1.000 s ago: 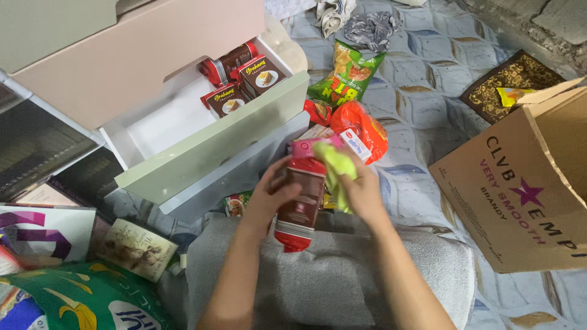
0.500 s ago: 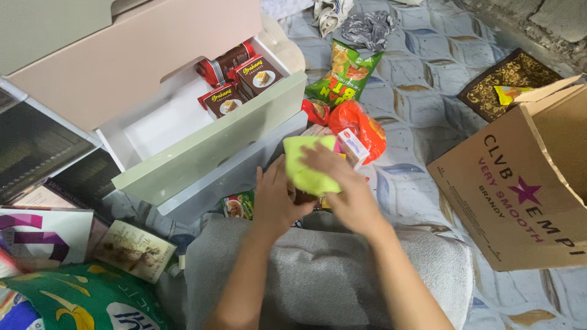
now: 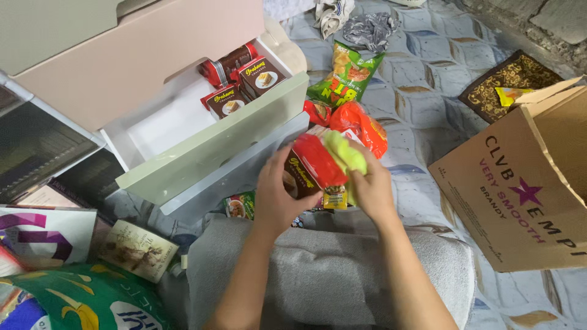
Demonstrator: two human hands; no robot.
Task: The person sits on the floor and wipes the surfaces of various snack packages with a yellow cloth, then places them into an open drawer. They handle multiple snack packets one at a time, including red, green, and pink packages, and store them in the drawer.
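Two bare hands meet over a grey cushion (image 3: 330, 269) on the quilted floor. The left hand (image 3: 278, 195) curls around one brown-and-red cracker box (image 3: 309, 171), held tilted above the cushion's far edge; the right hand (image 3: 370, 186) closes on one yellow-green cloth (image 3: 345, 153) pressed against the box's red end. Three matching boxes (image 3: 241, 85) lie in the one open green drawer (image 3: 208, 153). One green snack bag (image 3: 345, 73) and two orange-red packets (image 3: 361, 125) lie just beyond; one cardboard carton (image 3: 520, 189) sits at right.
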